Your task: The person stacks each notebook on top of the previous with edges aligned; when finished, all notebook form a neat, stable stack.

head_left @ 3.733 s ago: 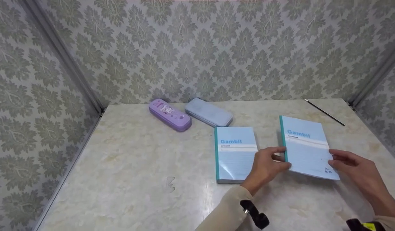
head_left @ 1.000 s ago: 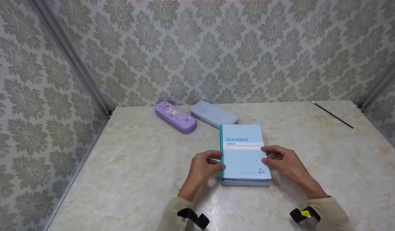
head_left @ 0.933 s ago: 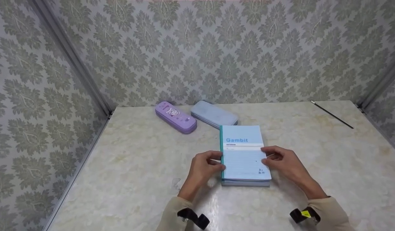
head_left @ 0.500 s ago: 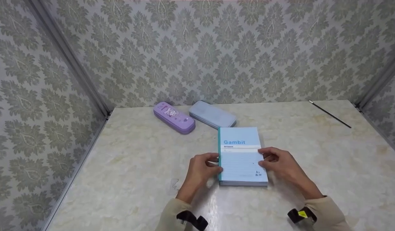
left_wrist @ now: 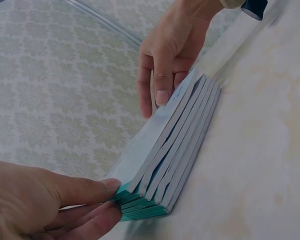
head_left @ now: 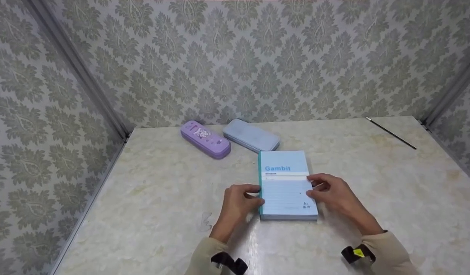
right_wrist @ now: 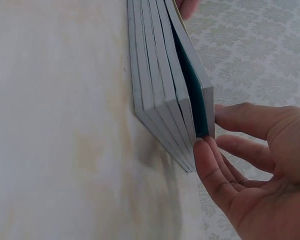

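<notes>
A light-blue "Gambit" notebook [head_left: 282, 193] with a green spine tops a neat stack of several notebooks [left_wrist: 182, 150] on the table. At its spine, my left hand [head_left: 236, 204] pinches the top notebook, thumb on the cover and fingers along the stack's side. My right hand [head_left: 338, 193] holds the opposite edge between thumb and fingers. In the right wrist view, a dark gap shows beneath the top notebook by my right fingertips [right_wrist: 206, 155], while the lower notebooks lie pressed together. Green spines line up in the left wrist view next to my left thumb [left_wrist: 90, 191].
Behind the stack lie a purple pencil case [head_left: 206, 139] with a cartoon print and a pale blue case [head_left: 252, 134], whose near corner is close to the notebooks. A thin black stick [head_left: 391, 133] with a silvery end rests at the back right. Patterned panels [head_left: 242, 61] enclose the marbled table [head_left: 151, 214].
Both hands brought the top notebook from the right over onto the stack. Over the last second it has settled lower, its near edge now lining up with the notebooks below.
</notes>
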`<state>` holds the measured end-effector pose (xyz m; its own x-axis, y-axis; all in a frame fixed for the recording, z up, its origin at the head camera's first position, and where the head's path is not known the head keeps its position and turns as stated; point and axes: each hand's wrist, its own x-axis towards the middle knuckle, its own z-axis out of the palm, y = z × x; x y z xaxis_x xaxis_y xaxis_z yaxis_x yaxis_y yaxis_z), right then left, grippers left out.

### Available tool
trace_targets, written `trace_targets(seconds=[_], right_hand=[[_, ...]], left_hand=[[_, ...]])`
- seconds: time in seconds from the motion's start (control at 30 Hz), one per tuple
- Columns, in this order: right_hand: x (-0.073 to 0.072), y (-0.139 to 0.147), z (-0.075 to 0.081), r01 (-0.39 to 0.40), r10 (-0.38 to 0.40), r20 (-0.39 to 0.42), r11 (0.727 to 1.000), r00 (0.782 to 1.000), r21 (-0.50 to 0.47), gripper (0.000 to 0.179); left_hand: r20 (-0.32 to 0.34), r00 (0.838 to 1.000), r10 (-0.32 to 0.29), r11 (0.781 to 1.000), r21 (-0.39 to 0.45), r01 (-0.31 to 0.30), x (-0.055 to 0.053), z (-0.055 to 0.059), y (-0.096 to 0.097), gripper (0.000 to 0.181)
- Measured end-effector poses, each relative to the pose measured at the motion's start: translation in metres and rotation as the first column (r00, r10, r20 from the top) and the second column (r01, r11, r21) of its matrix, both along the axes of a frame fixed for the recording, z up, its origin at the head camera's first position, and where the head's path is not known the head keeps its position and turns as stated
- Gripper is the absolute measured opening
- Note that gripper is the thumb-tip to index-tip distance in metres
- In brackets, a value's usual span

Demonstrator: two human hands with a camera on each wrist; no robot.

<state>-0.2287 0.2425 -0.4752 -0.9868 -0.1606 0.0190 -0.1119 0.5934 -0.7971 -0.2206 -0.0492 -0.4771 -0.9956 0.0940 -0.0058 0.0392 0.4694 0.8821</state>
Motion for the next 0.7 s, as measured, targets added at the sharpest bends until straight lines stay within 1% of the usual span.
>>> trace_targets(seconds=[0.17, 0.4, 0.6, 0.7], right_hand=[[-0.0002, -0.0002, 0.0002, 0.011, -0.011, 0.021, 1.0, 1.0, 0.025, 0.049], [-0.0008, 0.0016, 0.0004, -0.005, 0.005, 0.012, 1.0, 1.0, 0.007, 0.049], [-0.0016, 0.0035, -0.0015, -0.002, 0.001, 0.038, 1.0, 0.999, 0.013, 0.05], [-0.0026, 0.0047, -0.0032, -0.012, 0.011, 0.042, 1.0, 0.999, 0.006, 0.051]], left_hand=[[-0.027, 1.0, -0.003, 1.0, -0.021, 0.002, 0.0008, -0.0006, -0.0006, 0.031], [-0.072, 0.997, -0.029, 0.999, 0.014, 0.03, 0.0011, -0.0026, -0.004, 0.031], [-0.076, 0.997, -0.03, 0.999, 0.015, 0.032, 0.0011, -0.0039, -0.0038, 0.029], [-0.083, 0.996, -0.034, 0.999, 0.02, 0.035, 0.0008, -0.0047, -0.0045, 0.029]])
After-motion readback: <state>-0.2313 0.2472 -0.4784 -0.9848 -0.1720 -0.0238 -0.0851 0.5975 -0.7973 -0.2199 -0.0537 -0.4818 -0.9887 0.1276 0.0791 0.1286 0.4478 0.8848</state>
